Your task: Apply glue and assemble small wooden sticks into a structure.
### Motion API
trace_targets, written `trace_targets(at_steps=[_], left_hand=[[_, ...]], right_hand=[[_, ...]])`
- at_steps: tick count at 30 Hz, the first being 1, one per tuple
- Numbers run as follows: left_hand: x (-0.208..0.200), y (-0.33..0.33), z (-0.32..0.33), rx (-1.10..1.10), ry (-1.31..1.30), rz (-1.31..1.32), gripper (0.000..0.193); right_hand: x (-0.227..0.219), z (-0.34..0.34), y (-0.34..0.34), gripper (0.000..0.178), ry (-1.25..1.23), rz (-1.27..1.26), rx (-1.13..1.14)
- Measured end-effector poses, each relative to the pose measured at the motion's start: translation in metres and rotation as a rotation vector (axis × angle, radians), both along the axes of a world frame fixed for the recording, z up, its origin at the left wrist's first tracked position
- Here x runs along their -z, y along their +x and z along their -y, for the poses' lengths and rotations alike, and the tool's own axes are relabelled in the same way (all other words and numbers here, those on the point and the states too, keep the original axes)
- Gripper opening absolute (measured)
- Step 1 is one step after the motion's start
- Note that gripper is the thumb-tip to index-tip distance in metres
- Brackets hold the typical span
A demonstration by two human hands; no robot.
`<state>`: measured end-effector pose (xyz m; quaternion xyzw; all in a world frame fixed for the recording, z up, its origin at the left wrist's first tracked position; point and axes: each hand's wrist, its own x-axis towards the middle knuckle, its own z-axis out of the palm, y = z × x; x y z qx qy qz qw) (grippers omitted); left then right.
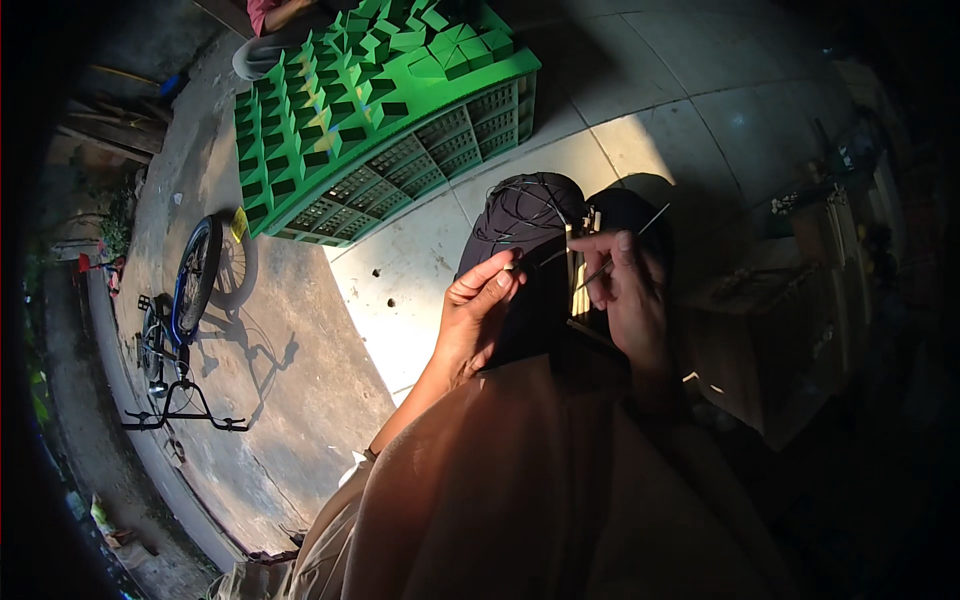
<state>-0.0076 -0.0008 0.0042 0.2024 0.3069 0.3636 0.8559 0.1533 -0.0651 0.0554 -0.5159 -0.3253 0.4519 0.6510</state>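
Note:
Over my lap, my left hand is closed in a pinch, fingertip and thumb pressed on a small pale piece too small to name. To its right, my right hand is partly in shadow, its fingers closed on a thin rod that slants up to the right past the knuckles. Thin black cord lies in loose loops over my left knee. Between the hands, narrow pale wooden strips rest on my lap. A dark strand seems to run between the two hands; where it ends is unclear.
A green crate ahead carries rows of green folded boxes on its top. Behind it, another person's arm shows at the upper edge. A blue bicycle is on the concrete at left. Wooden pieces stand in shadow at right.

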Motion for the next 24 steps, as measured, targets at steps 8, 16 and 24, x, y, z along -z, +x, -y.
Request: trace_targets(at_steps=[8, 16, 24], left_hand=[[0.004, 0.009, 0.006, -0.081, 0.028, 0.09, 0.022], [0.007, 0.009, 0.009, -0.136, 0.016, 0.104, 0.022], [0.007, 0.009, 0.01, -0.159, 0.026, 0.105, 0.021]], right_hand=[[0.028, -0.001, -0.03, 0.014, -0.049, -0.525, 0.117], [0.041, -0.006, -0.045, 0.012, -0.058, -0.523, 0.229], [0.044, -0.007, -0.051, 0.01, 0.0, -0.542, 0.232]])
